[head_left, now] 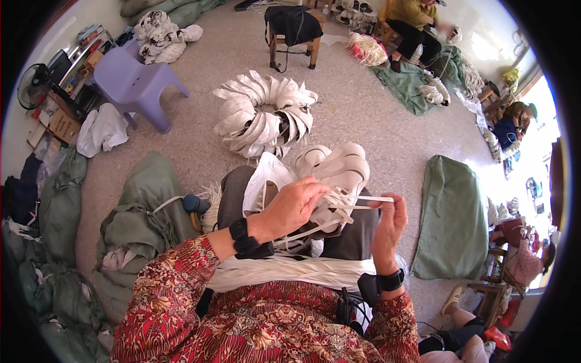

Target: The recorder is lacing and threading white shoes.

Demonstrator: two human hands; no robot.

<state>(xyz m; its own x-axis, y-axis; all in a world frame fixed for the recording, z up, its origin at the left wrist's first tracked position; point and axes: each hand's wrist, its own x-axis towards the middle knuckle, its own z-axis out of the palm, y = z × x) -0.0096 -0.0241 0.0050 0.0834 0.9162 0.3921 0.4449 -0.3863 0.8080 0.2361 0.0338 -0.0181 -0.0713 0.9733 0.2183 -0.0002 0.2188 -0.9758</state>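
My left hand (295, 204) grips a white shoe upper (339, 175) that rests over my knees. My right hand (390, 221) pinches the end of a flat white lace (372, 199), drawn out sideways from the upper. More white laces cross between the two hands. A thick bundle of white laces (290, 272) lies across my lap. Both wrists carry black bands.
A ring-shaped pile of white uppers (263, 112) lies on the floor ahead. A lilac plastic stool (134, 85) stands to the left, a wooden stool (295, 33) farther off. Green sacks (451, 218) lie at both sides. Other people sit at the far right.
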